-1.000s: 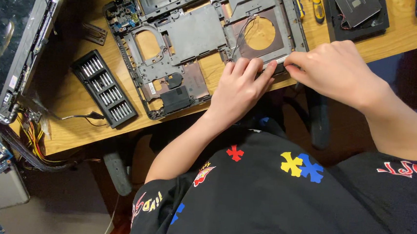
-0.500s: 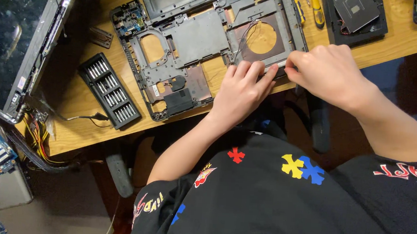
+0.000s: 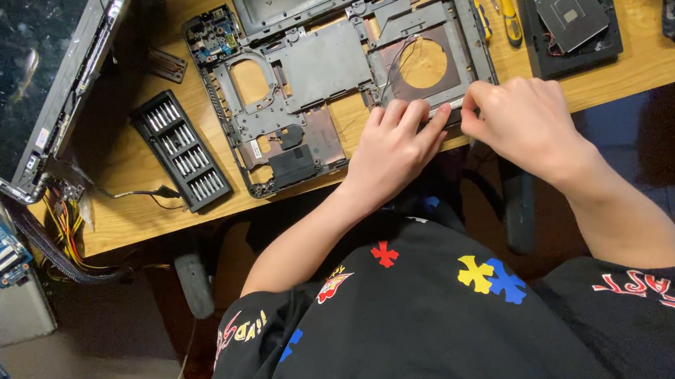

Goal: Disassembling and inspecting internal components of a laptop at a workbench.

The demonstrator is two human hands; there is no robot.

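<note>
Head view shows the grey laptop chassis frame (image 3: 325,78) lying flat on the tabletop (image 3: 129,171), its near edge under both hands: left hand (image 3: 392,150) fingers spread flat on it, right hand (image 3: 524,119) fingers pinched together at that edge beside the left fingertips

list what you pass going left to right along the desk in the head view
laptop screen panel → bit set case → grey laptop frame → left hand → right hand → black drive tray

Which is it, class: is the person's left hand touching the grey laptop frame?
Touching: the head view shows the left hand lying flat on the grey laptop frame.
</note>
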